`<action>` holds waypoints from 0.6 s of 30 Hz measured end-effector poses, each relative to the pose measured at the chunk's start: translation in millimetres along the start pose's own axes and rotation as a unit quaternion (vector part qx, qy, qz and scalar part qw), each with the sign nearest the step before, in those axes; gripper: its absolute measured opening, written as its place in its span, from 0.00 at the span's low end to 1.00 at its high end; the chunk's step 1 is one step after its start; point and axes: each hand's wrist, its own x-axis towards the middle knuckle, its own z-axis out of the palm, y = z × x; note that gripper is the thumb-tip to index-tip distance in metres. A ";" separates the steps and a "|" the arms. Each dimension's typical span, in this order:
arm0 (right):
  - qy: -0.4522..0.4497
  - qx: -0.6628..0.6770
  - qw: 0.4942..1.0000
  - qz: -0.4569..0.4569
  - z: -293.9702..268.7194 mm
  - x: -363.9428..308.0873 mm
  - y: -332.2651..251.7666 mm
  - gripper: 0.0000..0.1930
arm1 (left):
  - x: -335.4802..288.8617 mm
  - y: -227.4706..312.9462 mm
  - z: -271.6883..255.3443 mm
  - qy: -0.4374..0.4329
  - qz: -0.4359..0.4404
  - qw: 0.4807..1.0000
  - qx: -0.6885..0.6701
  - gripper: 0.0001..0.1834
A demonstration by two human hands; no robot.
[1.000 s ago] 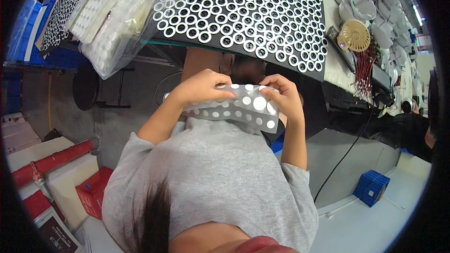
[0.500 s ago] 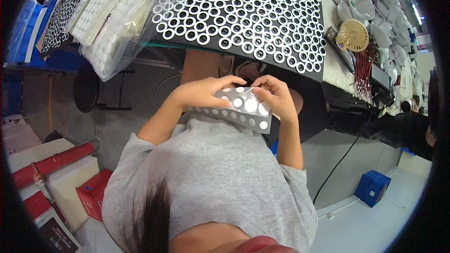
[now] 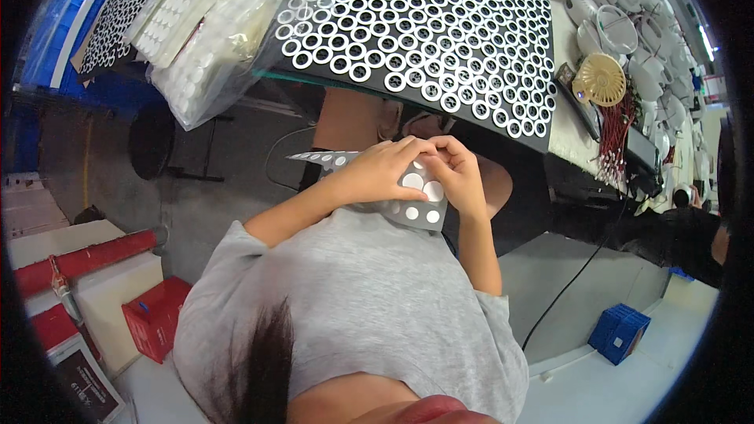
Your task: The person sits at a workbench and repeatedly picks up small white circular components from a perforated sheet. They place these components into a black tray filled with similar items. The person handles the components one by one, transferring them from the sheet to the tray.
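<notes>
Head view: I find the left hand (image 3: 378,173) clamped on the sticker sheet (image 3: 422,224), white dots (image 3: 412,182) remaining — right hand (image 3: 462,182) closure, I cannot tell; beyond the grip, white rings (image 3: 387,83) laid out.

**Desk (image 3: 576,144) ahead, sheet (image 3: 424,221) btwn it & torso (image 3: 353,290)**

Rings (image 3: 424,55) fill mid. desk; bag (image 3: 208,71) to their L, overhanging nr. edge. Fan (image 3: 601,80) R of rings, wires (image 3: 616,137) just this side of it, housings (image 3: 652,39) far R. L hand (image 3: 393,169) over sheet's mid., R hand (image 3: 455,173) at its R end. Box (image 3: 157,318) L rear, crate (image 3: 619,334) R rear.
</notes>
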 end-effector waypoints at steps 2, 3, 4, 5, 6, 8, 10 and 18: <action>0.003 0.031 0.999 0.023 -0.4 -0.6 1.1 0.07 | -2.5 1.9 -3.5 -0.013 -0.010 1.000 0.012 0.29; 0.000 0.039 0.999 0.039 -0.8 -0.9 -0.7 0.07 | -3.4 1.3 -3.1 -0.011 -0.018 1.000 0.010 0.29; 0.001 0.052 0.998 0.037 -0.3 -1.2 0.2 0.07 | -3.7 0.1 -1.3 -0.008 -0.025 1.000 0.007 0.29; 0.003 0.064 0.997 0.035 0.4 -1.4 1.0 0.07 | -3.4 -1.2 -0.3 -0.006 -0.031 0.999 0.005 0.29; 0.006 0.076 0.997 0.032 0.8 -1.3 2.2 0.07 | -3.4 -2.3 -0.2 -0.006 -0.033 0.999 0.004 0.29; 0.007 0.066 0.997 0.032 0.2 -0.7 5.2 0.07 | -3.7 -5.2 0.2 -0.004 -0.035 0.999 0.003 0.29; 0.002 0.068 0.996 0.048 1.9 -1.4 2.1 0.07 | -4.4 -9.2 -1.2 -0.009 -0.033 0.999 0.005 0.25; -0.081 -0.121 0.988 -0.049 7.6 -9.5 -7.7 0.18 | -5.3 -20.9 -16.4 -0.037 -0.030 0.996 -0.070 0.12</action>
